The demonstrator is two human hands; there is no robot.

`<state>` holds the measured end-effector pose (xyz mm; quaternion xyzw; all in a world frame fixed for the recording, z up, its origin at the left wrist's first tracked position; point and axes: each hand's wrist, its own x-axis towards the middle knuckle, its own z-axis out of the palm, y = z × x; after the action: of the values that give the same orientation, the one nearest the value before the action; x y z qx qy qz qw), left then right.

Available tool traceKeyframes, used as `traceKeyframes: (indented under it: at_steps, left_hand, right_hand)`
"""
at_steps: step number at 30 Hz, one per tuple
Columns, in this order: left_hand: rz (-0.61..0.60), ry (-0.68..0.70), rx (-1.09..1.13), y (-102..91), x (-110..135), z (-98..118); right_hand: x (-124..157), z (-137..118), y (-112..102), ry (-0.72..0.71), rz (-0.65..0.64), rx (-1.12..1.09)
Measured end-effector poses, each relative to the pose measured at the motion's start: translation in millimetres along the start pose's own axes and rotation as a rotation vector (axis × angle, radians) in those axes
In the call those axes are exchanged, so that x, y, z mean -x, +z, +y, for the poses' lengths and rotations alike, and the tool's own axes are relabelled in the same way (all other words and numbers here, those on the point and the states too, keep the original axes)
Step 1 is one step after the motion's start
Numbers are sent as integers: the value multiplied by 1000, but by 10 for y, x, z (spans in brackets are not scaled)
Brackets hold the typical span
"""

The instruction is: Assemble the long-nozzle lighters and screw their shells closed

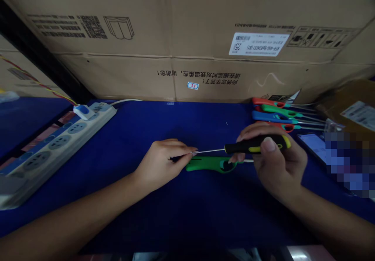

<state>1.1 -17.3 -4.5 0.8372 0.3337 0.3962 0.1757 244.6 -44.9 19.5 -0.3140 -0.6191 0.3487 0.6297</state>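
Observation:
My right hand (277,161) is wrapped round the black and yellow handle of a screwdriver (247,147), its thin metal shaft pointing left. At the tip of that shaft, the thumb and fingers of my left hand (166,157) are pinched together. Whether they grip only the tip or also some small part there, I cannot tell. Just below the shaft, a green gas lighter (206,164) lies on the blue tabletop, its metal rod running right, behind my right hand. Fingertips of my right hand are close to its trigger opening.
Several red, green and blue lighters (271,116) lie in a pile at the back right. Beside them are a phone (313,147) and a brown package (348,104). A power strip (58,147) with a plug runs along the left. Behind stands a large cardboard box (140,71).

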Motion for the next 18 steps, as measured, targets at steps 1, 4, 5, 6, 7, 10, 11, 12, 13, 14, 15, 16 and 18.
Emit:
traceKeyframes:
  at_steps: [1, 4, 5, 6, 7, 10, 11, 12, 13, 14, 15, 16, 18]
  left_hand:
    - [-1, 5, -7, -1, 2, -2]
    - [3, 4, -24, 1, 5, -2]
    - [4, 2, -28, 3, 4, -1]
    - [3, 2, -33, 5, 4, 0]
    - [1, 2, -38, 7, 3, 0]
    - [-8, 10, -52, 9, -2, 2]
    - [-10, 11, -54, 9, -3, 2]
    - [-11, 11, -56, 8, -4, 3]
    - [-12, 11, -57, 7, -4, 3]
    - [-12, 11, -57, 6, -4, 3]
    - [-13, 8, -59, 5, -4, 2]
    - [-15, 7, -61, 5, -3, 1]
    - [-13, 13, -69, 4, -1, -4]
  right_hand:
    - [2, -1, 3, -8, 3, 4]
    - [-2, -1, 14, -28, 5, 17]
    - [-4, 1, 15, -28, 1, 21]
    - [-4, 4, 13, -25, -6, 26]
    - [-4, 8, 10, -24, -12, 29]
    - [1, 18, -3, -45, -20, 31]
    - [2, 18, -6, -42, -21, 32]
    - [2, 16, -7, -29, -22, 33]
    - [1, 13, -6, -16, -25, 33]
    - [-1, 9, -5, -3, -28, 35]
    - [-4, 4, -3, 6, -32, 38]
    - [-6, -1, -1, 9, -34, 44]
    - [-10, -15, -1, 3, -34, 72]
